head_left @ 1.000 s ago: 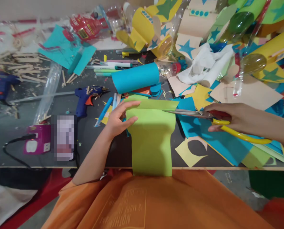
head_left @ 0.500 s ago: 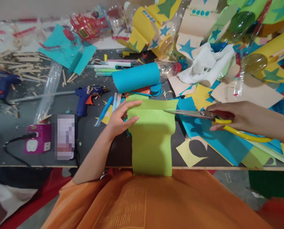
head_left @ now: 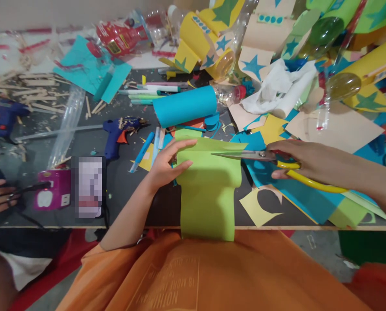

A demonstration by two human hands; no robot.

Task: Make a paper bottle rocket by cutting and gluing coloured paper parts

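Observation:
My left hand (head_left: 170, 166) grips the upper left edge of a light green sheet of paper (head_left: 207, 203), thumb and fingers on it. The sheet hangs over the table's front edge against the orange shirt. In my right hand (head_left: 296, 160) is a pair of scissors (head_left: 286, 166) with yellow-edged handles. Their blades point left and lie across the upper part of the sheet, nearly closed, with a strip of paper above them. A blue paper cylinder (head_left: 186, 106) on a clear bottle lies just beyond the sheet.
Blue glue gun (head_left: 112, 138), purple power adapter (head_left: 53, 190) and a phone (head_left: 90, 185) are on the left. Another person's hand (head_left: 0, 198) reaches in there. Right of the sheet are blue paper (head_left: 290, 194) and a yellow offcut (head_left: 256, 209). Decorated bottles and paper scraps crowd the back.
The scissors and my right hand have moved left, the blades reaching further across the green paper. The strip above them has shifted right. Another person's hand has appeared at the left edge.

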